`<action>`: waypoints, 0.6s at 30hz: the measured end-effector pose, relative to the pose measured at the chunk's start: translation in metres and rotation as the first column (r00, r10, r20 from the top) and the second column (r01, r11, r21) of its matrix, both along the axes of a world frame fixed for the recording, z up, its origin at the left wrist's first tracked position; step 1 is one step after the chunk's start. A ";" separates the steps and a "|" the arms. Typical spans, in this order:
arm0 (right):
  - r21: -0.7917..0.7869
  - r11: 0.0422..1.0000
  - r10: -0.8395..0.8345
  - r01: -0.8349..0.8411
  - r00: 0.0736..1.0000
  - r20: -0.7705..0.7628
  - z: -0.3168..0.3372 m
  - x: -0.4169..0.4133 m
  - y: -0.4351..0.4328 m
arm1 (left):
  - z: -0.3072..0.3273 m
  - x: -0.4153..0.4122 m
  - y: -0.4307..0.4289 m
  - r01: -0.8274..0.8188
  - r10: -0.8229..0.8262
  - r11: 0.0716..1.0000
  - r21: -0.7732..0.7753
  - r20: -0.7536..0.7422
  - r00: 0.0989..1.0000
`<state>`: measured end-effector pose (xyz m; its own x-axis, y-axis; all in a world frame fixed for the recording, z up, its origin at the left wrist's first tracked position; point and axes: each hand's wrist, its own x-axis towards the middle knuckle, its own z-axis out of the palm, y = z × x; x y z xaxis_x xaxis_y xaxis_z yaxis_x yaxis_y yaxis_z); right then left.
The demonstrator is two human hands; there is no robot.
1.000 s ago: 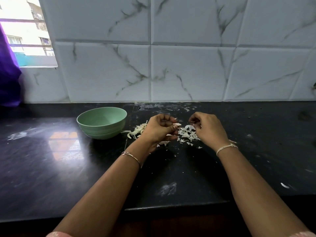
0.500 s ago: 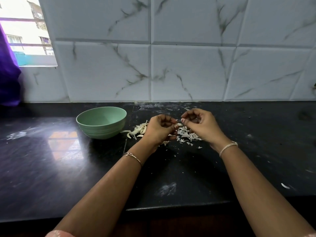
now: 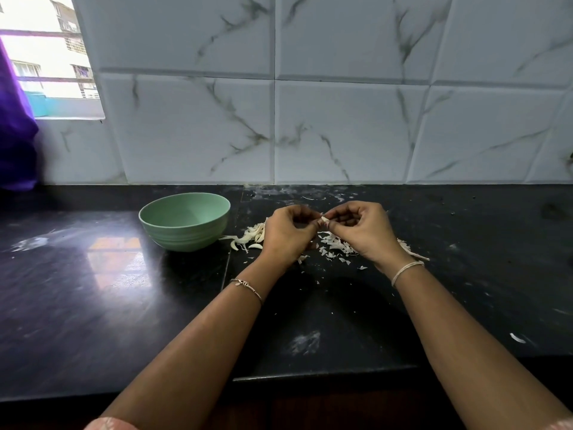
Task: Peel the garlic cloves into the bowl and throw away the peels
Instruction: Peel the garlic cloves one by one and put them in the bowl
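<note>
Over glossy black stone countertop [image 3: 124, 305], mid-scene: left hand [image 3: 286, 234] and right hand [image 3: 359, 231], fingers curled, together pinch small pale garlic clove [image 3: 324, 219] | pale green round bowl [image 3: 186, 237] at left | pale garlic cloves [image 3: 252, 235] between bowl and left hand | white peel scraps [image 3: 333, 246] beneath hands | white marbled wall tiles [image 3: 341, 135] behind | window [image 3: 46, 57], purple curtain [image 3: 15, 144] far left

Home kitchen: tiled wall [image 3: 341, 128], black counter [image 3: 93, 290]

White marble-veined wall tiles [image 3: 341, 128], glossy black counter [image 3: 93, 305], bright window [image 3: 46, 57] left, perhaps purple curtain [image 3: 15, 144]
</note>
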<state>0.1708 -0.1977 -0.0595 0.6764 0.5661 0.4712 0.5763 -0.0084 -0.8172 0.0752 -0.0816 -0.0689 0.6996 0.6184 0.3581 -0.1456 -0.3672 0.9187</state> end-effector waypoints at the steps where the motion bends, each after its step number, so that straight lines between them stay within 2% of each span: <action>1: 0.002 1.000 -0.013 0.013 1.000 0.012 0.000 0.000 0.000 | 0.000 0.000 -0.001 -0.003 0.003 1.000 0.003 -0.003 1.000; 6: 0.006 0.999 -0.047 0.047 0.996 0.071 0.001 0.000 0.001 | 0.001 0.002 -0.004 0.007 -0.007 0.999 -0.049 0.005 1.000; 12: 0.000 1.000 -0.028 0.028 0.995 0.097 0.001 -0.002 0.001 | 0.001 0.004 0.002 0.081 -0.069 0.956 -0.281 0.050 0.996; 18: 0.036 0.999 -0.004 0.002 0.999 0.050 0.002 -0.003 0.000 | 0.000 0.005 0.007 0.072 -0.054 0.941 -0.330 0.064 0.996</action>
<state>0.1681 -0.1979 -0.0572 0.6531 0.5458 0.5249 0.6168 0.0186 -0.7869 0.0797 -0.0747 -0.0688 0.7268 0.6634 0.1778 -0.2105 -0.0313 0.9771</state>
